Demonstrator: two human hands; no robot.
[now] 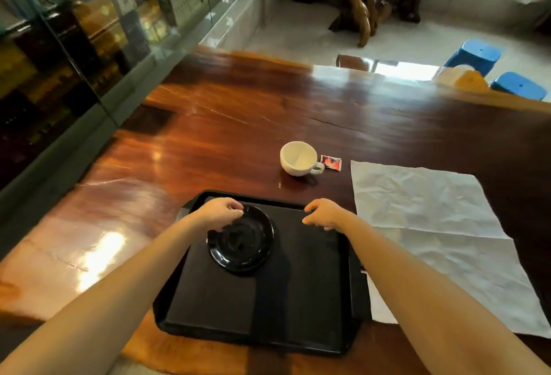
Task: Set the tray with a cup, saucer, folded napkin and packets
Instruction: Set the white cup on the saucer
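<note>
My left hand (222, 214) is on the far-left rim of the black saucer (244, 243), fingers curled over the edge and thumb on the near side, gripping it. My right hand (322, 214) hovers over the far part of the tray (298, 300), fingers loosely curled, holding nothing, not touching the saucer. The saucer sits flat in the tray's far-left area. The tray is black and rectangular and lies on the table (208, 142) close to me.

White cup (298, 158) stands upright on the table, beyond the tray's far edge, handle pointing right, nothing visible inside. One small red-and-white packet (331, 162) lies flat just right of the cup's handle; can't tell if they touch. White napkin (432, 225) is spread out unfolded and creased on the table right of the tray, its left edge against the tray's right side.

Glass cabinet (74, 46) runs along the left. Two blue stools (474, 55) stand beyond the far right of the table.
</note>
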